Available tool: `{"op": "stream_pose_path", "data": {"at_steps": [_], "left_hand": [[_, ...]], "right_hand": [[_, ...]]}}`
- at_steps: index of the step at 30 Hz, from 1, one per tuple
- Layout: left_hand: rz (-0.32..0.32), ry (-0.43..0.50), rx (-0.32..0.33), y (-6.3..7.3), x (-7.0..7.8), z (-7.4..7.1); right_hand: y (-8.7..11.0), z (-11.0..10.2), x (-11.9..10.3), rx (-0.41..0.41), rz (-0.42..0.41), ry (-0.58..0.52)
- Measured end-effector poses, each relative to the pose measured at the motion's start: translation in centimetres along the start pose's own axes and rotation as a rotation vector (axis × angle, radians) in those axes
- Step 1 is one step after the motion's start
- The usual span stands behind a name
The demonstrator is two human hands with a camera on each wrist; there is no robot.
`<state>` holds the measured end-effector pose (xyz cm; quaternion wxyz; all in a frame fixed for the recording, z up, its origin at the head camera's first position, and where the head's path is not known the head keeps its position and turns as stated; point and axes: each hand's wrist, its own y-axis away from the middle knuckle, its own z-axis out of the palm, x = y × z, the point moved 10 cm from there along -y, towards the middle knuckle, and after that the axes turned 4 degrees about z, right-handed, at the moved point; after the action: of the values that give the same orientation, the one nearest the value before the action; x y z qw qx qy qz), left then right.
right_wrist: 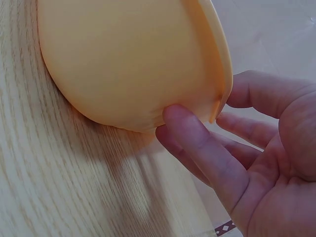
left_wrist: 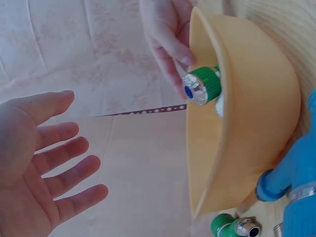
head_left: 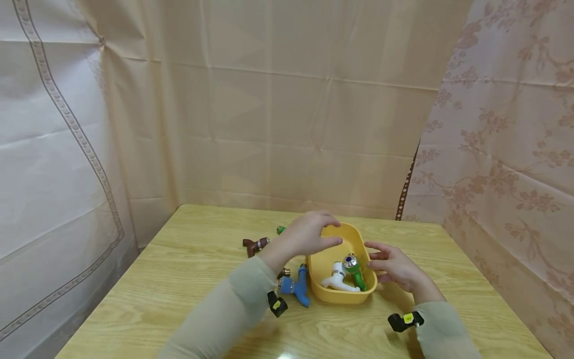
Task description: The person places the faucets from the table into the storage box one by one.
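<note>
A yellow plastic basin [head_left: 339, 296] holds a white faucet [head_left: 339, 279] and a green faucet [head_left: 356, 275] with a silver cap. Above the basin's left rim, my left hand [head_left: 309, 233] is open with nothing in it; in the left wrist view its fingers [left_wrist: 69, 160] are spread apart from the rim. My right hand [head_left: 394, 264] is at the basin's right side, its relaxed fingertips right at the wall and rim. A blue faucet [head_left: 296, 285] lies on the table just left of the basin, under my left forearm.
On the wooden table [head_left: 202, 269], a brown faucet [head_left: 255, 246] lies farther left. Another green faucet [left_wrist: 232, 226] is partly hidden behind my left hand in the head view. A brass-ended piece [head_left: 284, 272] lies beside the blue faucet. Curtains [head_left: 287, 124] hang behind and at both sides.
</note>
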<state>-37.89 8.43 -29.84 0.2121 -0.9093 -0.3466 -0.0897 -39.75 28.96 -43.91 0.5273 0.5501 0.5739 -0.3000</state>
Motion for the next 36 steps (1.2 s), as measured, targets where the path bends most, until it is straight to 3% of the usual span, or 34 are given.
{"op": "stream_pose_path", "data": {"at_steps": [8, 25, 36], "left_hand": [[-0.029, -0.019, 0.011, 1.3, -1.2, -1.2], [-0.047, 0.032, 0.052, 3.6, -4.1, -3.1], [-0.114, 0.084, 0.107, 5.2, -6.3, -4.2]], "right_hand": [[-0.1, -0.1, 0.1, 0.014, 0.012, 0.008], [-0.1, -0.4, 0.3, 0.038, 0.032, 0.006], [-0.4, -0.5, 0.5, 0.029, 0.025, -0.007]]}}
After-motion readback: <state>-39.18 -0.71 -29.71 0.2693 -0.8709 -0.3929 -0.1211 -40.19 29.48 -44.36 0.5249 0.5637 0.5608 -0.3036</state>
